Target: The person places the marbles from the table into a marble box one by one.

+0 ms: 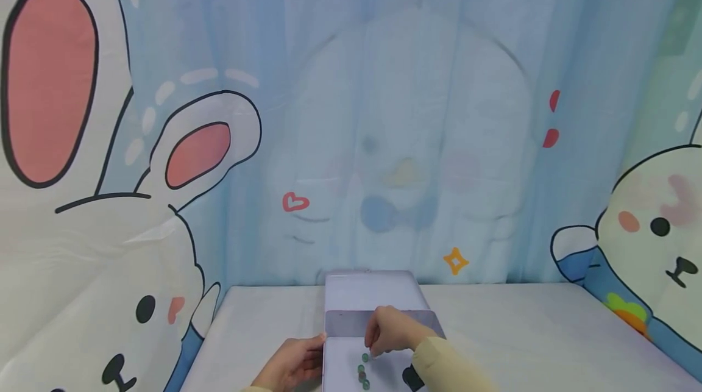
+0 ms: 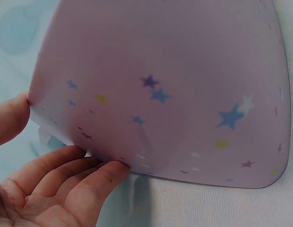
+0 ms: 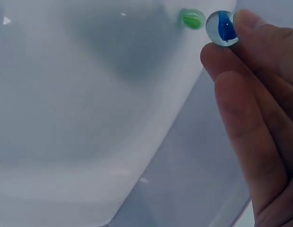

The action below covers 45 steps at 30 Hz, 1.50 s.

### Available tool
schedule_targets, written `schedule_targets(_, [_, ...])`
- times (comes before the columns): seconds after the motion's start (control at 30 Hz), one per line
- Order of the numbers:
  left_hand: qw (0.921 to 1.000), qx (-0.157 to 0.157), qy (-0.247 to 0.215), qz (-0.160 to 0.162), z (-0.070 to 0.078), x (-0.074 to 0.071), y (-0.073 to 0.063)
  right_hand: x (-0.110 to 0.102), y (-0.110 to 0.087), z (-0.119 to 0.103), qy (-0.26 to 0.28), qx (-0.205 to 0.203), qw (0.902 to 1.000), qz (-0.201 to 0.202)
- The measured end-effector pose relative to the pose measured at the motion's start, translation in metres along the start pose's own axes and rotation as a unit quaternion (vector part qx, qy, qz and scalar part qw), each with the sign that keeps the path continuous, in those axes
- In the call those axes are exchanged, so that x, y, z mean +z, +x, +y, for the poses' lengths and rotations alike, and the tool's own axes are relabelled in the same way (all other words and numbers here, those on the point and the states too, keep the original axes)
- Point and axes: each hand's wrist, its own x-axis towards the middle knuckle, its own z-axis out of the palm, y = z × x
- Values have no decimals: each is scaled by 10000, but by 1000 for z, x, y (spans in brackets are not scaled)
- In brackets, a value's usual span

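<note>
An open lilac box [image 1: 351, 323] with its lid [image 1: 373, 292] tilted back stands on the table. My left hand [image 1: 293, 363] holds its left side; in the left wrist view the thumb and fingers touch the edges of the star-printed box [image 2: 184, 61]. Over the box, my right hand [image 1: 393, 328] pinches a clear glass marble with a blue swirl [image 3: 221, 29] between thumb and fingertips. Close beside that marble is a green-swirled marble [image 3: 191, 19] in the box. Several more marbles [image 1: 362, 375] lie in a rough line nearer me.
The box stands on a white tabletop [image 1: 526, 331], which stretches to both sides. A light blue curtain [image 1: 340, 105] with cartoon animals hangs behind the table. A dark object [image 1: 412, 378] shows by the right wrist, partly hidden by the sleeve [image 1: 446, 364].
</note>
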Motion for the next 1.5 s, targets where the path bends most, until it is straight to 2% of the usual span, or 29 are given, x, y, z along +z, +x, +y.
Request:
schedule_targets(0.2, [9999, -88, 6, 75, 0, 2, 2, 7, -1, -1, -88, 79, 9999, -38])
schedule_targets(0.4, [9999, 107, -79, -63, -3, 0, 2, 7, -1, -1, -16, -23, 10000, -33])
schedule_targets(0.8, [9997, 147, -52, -180, -3, -2, 2, 3, -5, 2, 96, -113, 9999, 62])
schedule_targets(0.97, [9994, 124, -10, -331, -3, -4, 2, -11, -11, 11, 286, -367, 9986, 263])
schedule_targets(1.17, [9984, 171, 42, -533, -3, -5, 0, -48, -37, 32, 381, -702, 9940, 746])
schedule_targets(1.27, [9979, 226, 84, -597, -4, -7, 0, -71, -56, 44, 310, -426, 9940, 960])
schedule_targets(1.37, [9972, 295, 114, -674, -6, -8, 0, -91, -77, 61, 306, 168, 9927, 1157])
schedule_targets(1.5, [9966, 312, 104, -750, -7, -8, 1, -110, -103, 87, 319, 918, 9851, 1421])
